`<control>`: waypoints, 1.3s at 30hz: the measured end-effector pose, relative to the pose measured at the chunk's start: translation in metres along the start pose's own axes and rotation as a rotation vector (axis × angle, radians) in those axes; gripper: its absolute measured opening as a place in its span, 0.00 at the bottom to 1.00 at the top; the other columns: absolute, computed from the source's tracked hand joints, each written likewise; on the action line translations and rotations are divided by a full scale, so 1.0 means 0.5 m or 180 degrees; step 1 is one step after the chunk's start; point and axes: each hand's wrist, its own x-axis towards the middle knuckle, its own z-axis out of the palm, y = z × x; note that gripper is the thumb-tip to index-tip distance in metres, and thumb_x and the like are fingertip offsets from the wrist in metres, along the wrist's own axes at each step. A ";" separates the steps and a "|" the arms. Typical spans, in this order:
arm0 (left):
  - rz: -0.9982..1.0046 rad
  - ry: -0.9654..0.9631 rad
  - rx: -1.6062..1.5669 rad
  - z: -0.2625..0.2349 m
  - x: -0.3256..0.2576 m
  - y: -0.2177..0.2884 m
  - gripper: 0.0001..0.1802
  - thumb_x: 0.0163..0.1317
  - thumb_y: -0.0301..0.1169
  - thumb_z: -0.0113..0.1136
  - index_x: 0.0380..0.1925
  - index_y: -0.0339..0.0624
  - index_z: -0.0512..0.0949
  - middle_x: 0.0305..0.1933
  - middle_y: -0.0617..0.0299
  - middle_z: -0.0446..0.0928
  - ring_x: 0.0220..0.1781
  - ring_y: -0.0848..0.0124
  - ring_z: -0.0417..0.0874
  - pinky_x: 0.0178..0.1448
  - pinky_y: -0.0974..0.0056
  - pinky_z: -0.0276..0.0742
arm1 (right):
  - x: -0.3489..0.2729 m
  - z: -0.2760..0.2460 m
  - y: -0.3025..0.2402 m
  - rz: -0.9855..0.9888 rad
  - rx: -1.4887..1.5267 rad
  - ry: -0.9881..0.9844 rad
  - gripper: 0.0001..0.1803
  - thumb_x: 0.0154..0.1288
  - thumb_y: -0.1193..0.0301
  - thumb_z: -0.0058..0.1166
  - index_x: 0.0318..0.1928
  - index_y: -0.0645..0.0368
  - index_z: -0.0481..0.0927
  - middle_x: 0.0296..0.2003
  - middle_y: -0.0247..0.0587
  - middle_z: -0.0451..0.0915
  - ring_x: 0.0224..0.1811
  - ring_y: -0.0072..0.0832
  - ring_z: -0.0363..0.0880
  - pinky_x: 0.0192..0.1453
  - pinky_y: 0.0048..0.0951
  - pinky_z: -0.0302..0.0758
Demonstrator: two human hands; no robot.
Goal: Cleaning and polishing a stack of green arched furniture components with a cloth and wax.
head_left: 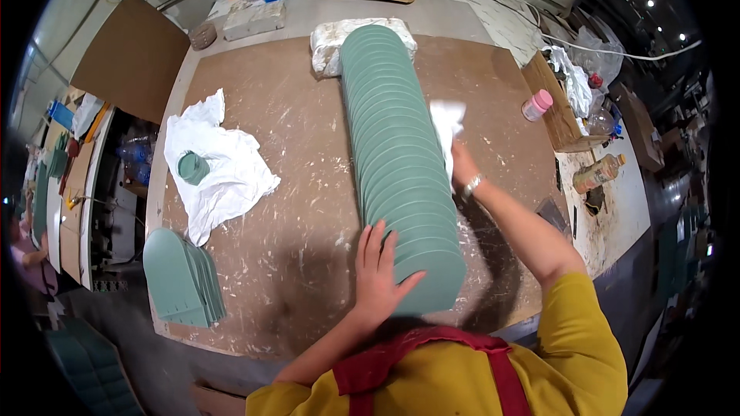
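A long row of overlapping sage-green round-ended sheets [401, 162] runs away from me down the middle of the table. Its far end leans on a white, stained block [327, 46]. My left hand [378, 271] lies on the near left edge of the row, fingers stretched out and thumb spread on the top sheet. At the row's right edge, my right hand [464, 166] grips a white cloth [445, 125], blurred by motion; its fingers are partly hidden behind the cloth and the sheets.
Left on the brown board [301, 185], a small green pot [193, 168] stands on a crumpled white cloth [223, 142]. Nearer, a smaller stack of green sheets [176, 277] sits at the corner. A pink jar [537, 105], wooden box [551, 100] and bottle [599, 174] stand right.
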 end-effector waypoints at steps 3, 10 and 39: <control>-0.0080 -0.0300 0.0108 -0.009 -0.009 -0.005 0.49 0.50 0.37 0.73 0.68 0.35 0.58 0.74 0.42 0.54 0.76 0.43 0.53 0.76 0.45 0.51 | -0.058 -0.097 -0.013 -0.0118 -0.2568 -0.1226 0.23 0.71 0.66 0.47 0.63 0.61 0.73 0.56 0.57 0.77 0.60 0.43 0.75 0.64 0.38 0.69; -0.0930 -0.0076 -0.0708 -0.061 0.119 -0.094 0.41 0.64 0.36 0.60 0.71 0.30 0.54 0.73 0.37 0.56 0.75 0.43 0.56 0.77 0.50 0.52 | -0.010 -0.225 -0.209 -0.0822 -0.1236 0.0306 0.18 0.69 0.62 0.52 0.52 0.61 0.80 0.48 0.48 0.83 0.50 0.33 0.81 0.55 0.32 0.74; -0.0538 -0.0047 0.0112 0.055 0.498 -0.194 0.39 0.67 0.44 0.54 0.71 0.31 0.55 0.77 0.44 0.50 0.77 0.43 0.49 0.78 0.50 0.48 | 0.188 0.057 -0.173 -0.2735 -0.1186 0.0400 0.18 0.69 0.61 0.51 0.54 0.55 0.78 0.50 0.55 0.76 0.56 0.49 0.73 0.61 0.42 0.70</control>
